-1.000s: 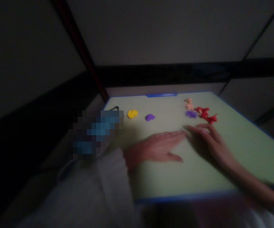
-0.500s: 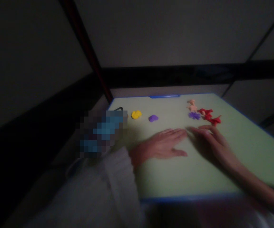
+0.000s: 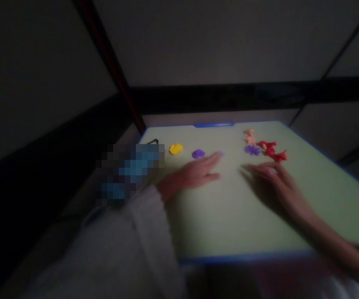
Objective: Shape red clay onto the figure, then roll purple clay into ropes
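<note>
Just beyond the left hand [image 3: 195, 172] lies the purple lump [image 3: 198, 154]; that hand is open, unclenched.

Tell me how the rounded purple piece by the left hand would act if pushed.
The purple piece would probably slide rather than roll, since it lies low and flattish on the table. It looks small, so likely light. Its lumpy, rounded shape hints at soft clay that might dent, though blur leaves that unsure.
</note>
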Demonstrator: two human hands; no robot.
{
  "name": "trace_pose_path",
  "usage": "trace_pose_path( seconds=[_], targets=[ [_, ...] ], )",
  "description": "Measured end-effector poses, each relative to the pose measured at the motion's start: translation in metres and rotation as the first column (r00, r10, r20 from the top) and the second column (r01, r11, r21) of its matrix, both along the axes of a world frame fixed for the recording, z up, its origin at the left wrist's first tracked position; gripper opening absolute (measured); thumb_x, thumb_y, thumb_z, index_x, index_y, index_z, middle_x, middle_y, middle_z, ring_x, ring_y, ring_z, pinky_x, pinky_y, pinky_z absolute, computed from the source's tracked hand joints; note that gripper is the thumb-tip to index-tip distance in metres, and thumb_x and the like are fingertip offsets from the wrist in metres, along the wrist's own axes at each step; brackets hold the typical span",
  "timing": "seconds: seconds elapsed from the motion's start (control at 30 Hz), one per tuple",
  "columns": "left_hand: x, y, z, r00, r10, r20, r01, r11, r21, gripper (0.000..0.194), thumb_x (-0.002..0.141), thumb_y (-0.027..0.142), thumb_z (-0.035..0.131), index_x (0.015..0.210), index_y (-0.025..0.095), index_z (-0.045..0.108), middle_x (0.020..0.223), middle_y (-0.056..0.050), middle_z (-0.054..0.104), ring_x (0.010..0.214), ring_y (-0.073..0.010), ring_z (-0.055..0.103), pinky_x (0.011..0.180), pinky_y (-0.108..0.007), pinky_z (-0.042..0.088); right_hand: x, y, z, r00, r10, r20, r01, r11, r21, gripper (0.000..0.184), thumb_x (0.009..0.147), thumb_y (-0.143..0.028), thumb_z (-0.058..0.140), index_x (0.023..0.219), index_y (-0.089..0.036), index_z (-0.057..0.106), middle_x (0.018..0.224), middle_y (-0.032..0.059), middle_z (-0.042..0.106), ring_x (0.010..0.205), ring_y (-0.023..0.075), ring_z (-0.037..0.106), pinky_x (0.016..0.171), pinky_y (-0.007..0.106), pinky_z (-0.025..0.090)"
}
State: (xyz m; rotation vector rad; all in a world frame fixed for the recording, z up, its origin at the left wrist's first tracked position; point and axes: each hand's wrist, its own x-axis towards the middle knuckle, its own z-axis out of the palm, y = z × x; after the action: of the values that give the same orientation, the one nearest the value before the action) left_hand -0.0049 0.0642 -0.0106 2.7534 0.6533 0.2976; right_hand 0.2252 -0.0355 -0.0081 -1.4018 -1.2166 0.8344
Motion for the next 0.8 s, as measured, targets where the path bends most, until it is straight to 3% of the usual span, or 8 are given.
trace_pose_path(
  seconds=[0.1, 0.2, 0.33, 0.43, 0.53, 0.67, 0.73, 0.8],
  targets=[
    [0.0005, 0.0000, 0.0003, 0.989, -0.139, -0.039, 0.140, 0.990, 0.009, 0.078, 0.084, 0.060, 0.041, 0.142, 0.010, 0.026, 0.151, -0.013, 0.023, 0.141, -0.0208, 0.013, 0.116, -0.035, 0.013, 0.0005, 0.0007, -0.0031, 1.000, -0.010, -0.007, 0.010, 1.000, -0.011, 0.031, 0.085, -0.051, 0.050, 0.097, -0.024, 0.056, 0.109, 0.0082, 0.066, 0.104, 0.0257, 0.060, 0.091, 0.043, 0.045],
    [-0.0005, -0.0007, 0.0013, 0.999, -0.006, 0.035, 0.006, 1.000, -0.004, 0.055, 0.094, 0.046, 0.025, 0.143, 0.020, 0.025, 0.151, -0.004, 0.027, 0.140, -0.0131, 0.017, 0.115, -0.032, 0.017, 0.0009, 0.0008, -0.0041, 0.999, 0.017, -0.034, -0.017, 1.000, -0.004, 0.031, 0.085, -0.052, 0.049, 0.099, -0.025, 0.055, 0.111, 0.0081, 0.066, 0.103, 0.0258, 0.061, 0.087, 0.042, 0.048],
    [0.0002, 0.0027, 0.0010, 0.997, -0.069, -0.027, 0.070, 0.997, 0.036, 0.075, 0.086, 0.058, 0.040, 0.143, 0.011, 0.025, 0.151, -0.012, 0.022, 0.141, -0.0192, 0.014, 0.115, -0.033, 0.015, 0.0014, 0.0002, -0.0025, 1.000, 0.023, 0.004, -0.023, 1.000, -0.014, 0.031, 0.086, -0.052, 0.048, 0.099, -0.025, 0.054, 0.115, 0.0087, 0.065, 0.109, 0.0269, 0.059, 0.087, 0.043, 0.048],
    [0.0029, 0.0046, 0.0015, 0.998, 0.063, -0.013, -0.063, 0.998, 0.015, 0.058, 0.094, 0.048, 0.024, 0.144, 0.019, 0.023, 0.152, -0.006, 0.024, 0.140, -0.0137, 0.017, 0.114, -0.030, 0.018, 0.0019, 0.0001, -0.0027, 0.999, 0.034, -0.003, -0.034, 0.999, -0.009, 0.031, 0.086, -0.052, 0.048, 0.099, -0.026, 0.054, 0.116, 0.0073, 0.065, 0.108, 0.0263, 0.060, 0.084, 0.041, 0.050],
    [0.0053, 0.0037, 0.0019, 0.996, -0.053, -0.065, 0.057, 0.997, 0.051, 0.079, 0.085, 0.061, 0.038, 0.142, 0.008, 0.025, 0.151, -0.014, 0.023, 0.141, -0.0190, 0.016, 0.115, -0.031, 0.013, 0.0023, 0.0001, -0.0038, 0.999, 0.048, -0.018, -0.048, 0.999, -0.012, 0.029, 0.085, -0.052, 0.049, 0.100, -0.027, 0.055, 0.113, 0.0065, 0.067, 0.103, 0.0253, 0.063, 0.081, 0.040, 0.052],
    [0.0047, 0.0038, 0.0009, 0.996, 0.087, -0.023, -0.086, 0.995, 0.047, 0.064, 0.092, 0.052, 0.026, 0.143, 0.013, 0.023, 0.152, -0.010, 0.021, 0.141, -0.0145, 0.017, 0.114, -0.028, 0.017, 0.0022, 0.0002, -0.0043, 0.999, 0.031, -0.008, -0.031, 1.000, 0.000, 0.031, 0.085, -0.052, 0.050, 0.099, -0.025, 0.055, 0.115, 0.0084, 0.066, 0.102, 0.0259, 0.063, 0.082, 0.041, 0.051],
    [0.0043, 0.0053, 0.0002, 0.999, 0.009, -0.046, -0.006, 0.998, 0.066, 0.079, 0.086, 0.060, 0.036, 0.142, 0.006, 0.025, 0.152, -0.015, 0.020, 0.141, -0.0191, 0.014, 0.115, -0.030, 0.015, 0.0022, 0.0004, -0.0048, 0.999, 0.031, -0.008, -0.031, 0.999, -0.008, 0.031, 0.085, -0.052, 0.050, 0.098, -0.025, 0.056, 0.112, 0.0080, 0.067, 0.099, 0.0258, 0.064, 0.080, 0.041, 0.052],
    [0.0055, 0.0065, 0.0000, 0.999, -0.003, -0.046, 0.005, 0.999, 0.050, 0.071, 0.089, 0.056, 0.032, 0.142, 0.009, 0.027, 0.151, -0.012, 0.023, 0.141, -0.0167, 0.016, 0.115, -0.029, 0.015, 0.0024, 0.0007, -0.0056, 1.000, 0.031, -0.001, -0.031, 0.999, -0.021, 0.030, 0.085, -0.052, 0.050, 0.098, -0.026, 0.056, 0.109, 0.0072, 0.068, 0.097, 0.0262, 0.065, 0.077, 0.040, 0.053]
  ],
)
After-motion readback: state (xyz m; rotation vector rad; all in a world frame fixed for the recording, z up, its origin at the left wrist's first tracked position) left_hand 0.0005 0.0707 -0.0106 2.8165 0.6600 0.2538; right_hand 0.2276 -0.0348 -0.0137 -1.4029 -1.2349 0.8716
